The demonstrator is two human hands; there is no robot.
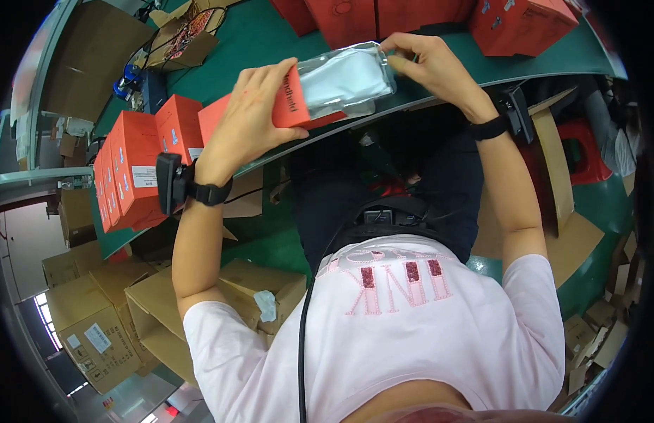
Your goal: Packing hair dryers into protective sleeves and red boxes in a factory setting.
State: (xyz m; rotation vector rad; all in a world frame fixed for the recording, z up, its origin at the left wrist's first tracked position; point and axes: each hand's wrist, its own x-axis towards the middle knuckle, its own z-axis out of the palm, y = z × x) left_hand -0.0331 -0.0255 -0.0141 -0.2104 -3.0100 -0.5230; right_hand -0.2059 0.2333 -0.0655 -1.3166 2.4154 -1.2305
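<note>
My left hand (253,113) grips a small orange box (288,104) at its open end, above the near edge of the green table (256,35). A clear plastic bag with a white item inside (344,81) sticks out of the box toward the right. My right hand (429,67) pinches the far end of that bag. Both wrists wear black bands with small black devices.
A row of orange boxes (133,166) lies at the table's left end. Larger red boxes (524,21) stand along the far side. Open cardboard cartons (157,317) sit on the floor at lower left, flattened cardboard (573,240) at right. A red stool (584,151) stands right.
</note>
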